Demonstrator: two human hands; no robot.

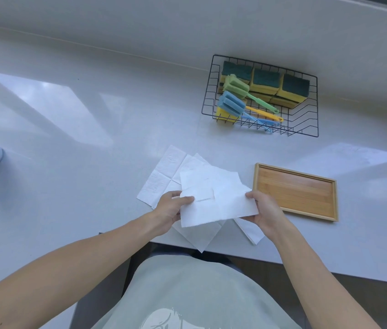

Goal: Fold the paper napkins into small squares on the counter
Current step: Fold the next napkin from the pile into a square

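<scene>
White bench (pixel 92 162) carries unfolded napkins (pixel 164 179); left hand (pixel 166 210) and right hand (pixel 266 210) pinch one napkin (pixel 216 198) by opposite edges, raised above pile, beside wooden tray (pixel 294 191)

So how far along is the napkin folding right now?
Early. No small folded square shows, and the wooden tray holds nothing. In hand: the left hand and right hand hold one napkin by its sides. Left: the unfolded napkins underneath.

White napkins (pixel 214 198), tan wooden tray (pixel 294 191), black wire basket (pixel 261 100).
</scene>
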